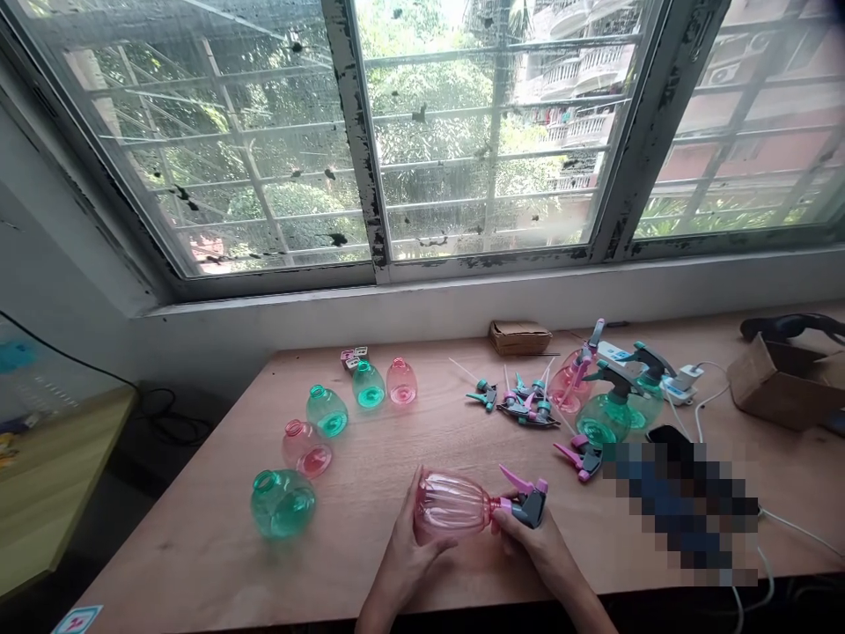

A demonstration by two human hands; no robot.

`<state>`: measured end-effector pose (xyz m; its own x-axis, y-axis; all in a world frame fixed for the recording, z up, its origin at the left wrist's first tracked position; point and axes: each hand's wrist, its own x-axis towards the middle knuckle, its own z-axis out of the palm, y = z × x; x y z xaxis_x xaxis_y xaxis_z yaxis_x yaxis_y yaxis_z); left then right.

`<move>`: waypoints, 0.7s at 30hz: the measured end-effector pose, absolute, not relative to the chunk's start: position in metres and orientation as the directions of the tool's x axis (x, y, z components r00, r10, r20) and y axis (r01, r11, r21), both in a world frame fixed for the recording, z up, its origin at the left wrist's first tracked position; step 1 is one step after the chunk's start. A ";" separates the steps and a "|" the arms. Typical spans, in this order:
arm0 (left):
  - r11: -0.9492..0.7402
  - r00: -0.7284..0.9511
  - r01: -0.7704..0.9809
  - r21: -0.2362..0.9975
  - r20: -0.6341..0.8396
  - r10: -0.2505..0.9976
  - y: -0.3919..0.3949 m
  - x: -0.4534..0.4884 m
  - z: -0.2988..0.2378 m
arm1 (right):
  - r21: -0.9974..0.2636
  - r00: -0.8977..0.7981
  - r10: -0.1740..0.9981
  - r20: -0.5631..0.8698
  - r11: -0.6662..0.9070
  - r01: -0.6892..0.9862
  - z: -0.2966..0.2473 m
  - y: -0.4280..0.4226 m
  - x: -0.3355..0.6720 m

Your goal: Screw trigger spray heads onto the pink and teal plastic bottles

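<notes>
A clear pink spray bottle (pixel 454 504) lies on its side in the air above the table's front part, its base to the left. My left hand (pixel 410 541) is wrapped round the base end. At the neck, my right hand (pixel 528 537) grips the collar below the pink and dark grey spray head (pixel 528 502). The head sits on the bottle's mouth; whether it is screwed tight I cannot tell. Right of it lies a loose pink and grey spray head (pixel 582 457). Left of my hands stand open bottles, including a green one (pixel 283 504) and a pink one (pixel 307 447).
A pile of loose spray heads (pixel 528 403) lies at the back. Right of it stand bottles with heads on, one green (pixel 604 418). Farther right are white cables (pixel 703 409), a cardboard box (pixel 782 383) and a blurred-out patch. A brown box (pixel 519 337) is by the wall.
</notes>
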<state>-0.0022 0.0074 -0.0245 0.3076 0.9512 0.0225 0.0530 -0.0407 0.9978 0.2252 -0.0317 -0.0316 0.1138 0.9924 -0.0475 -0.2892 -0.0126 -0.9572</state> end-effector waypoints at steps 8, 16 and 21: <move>-0.048 0.338 0.047 0.998 0.030 0.941 0.004 -0.004 -0.023 | -0.958 0.112 0.992 -0.050 -0.016 -0.288 -0.035 -0.031 0.226; -0.044 0.346 0.113 0.993 0.002 0.938 0.003 -0.004 -0.018 | -0.958 0.136 0.990 -0.042 -0.001 -0.287 -0.035 -0.031 0.223; -0.047 0.333 0.091 0.995 0.014 0.943 0.005 -0.004 -0.021 | -0.962 0.137 0.990 -0.036 0.003 -0.274 -0.034 -0.032 0.224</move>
